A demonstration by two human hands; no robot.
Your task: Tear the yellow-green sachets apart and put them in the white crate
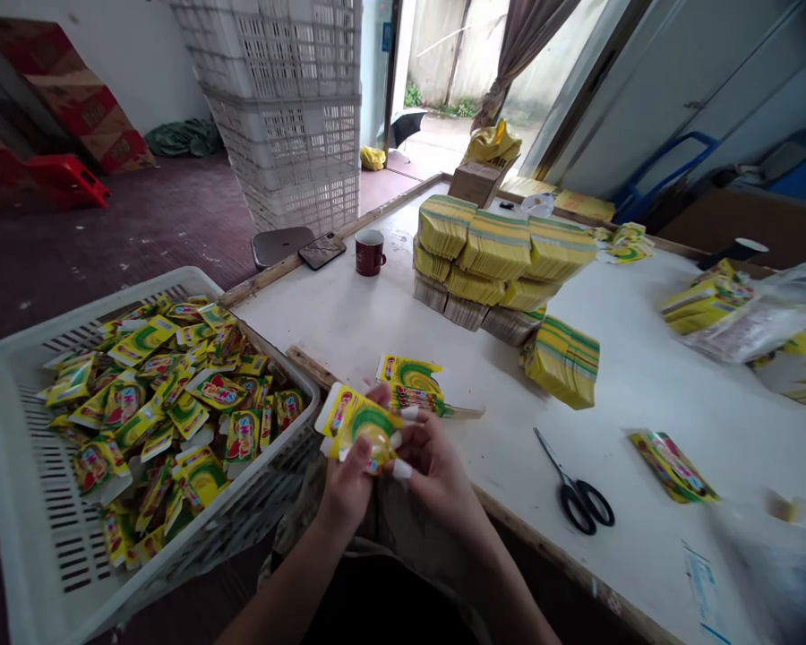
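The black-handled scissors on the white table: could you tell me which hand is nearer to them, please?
Right. The right hand is just left of the black-handled scissors; the left hand is farther left, both holding a yellow-green packet.

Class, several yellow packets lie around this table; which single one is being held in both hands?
The folded yellow packet at the table's near edge, gripped by the left hand and right hand; the others lie loose or stacked.

Bare table (349,322) lies open ahead; card stacks (503,269) block beyond, scissors (578,488) lie rightward.

Print on yellow packets (175,394) and red cartons (73,98) too blurred to read.
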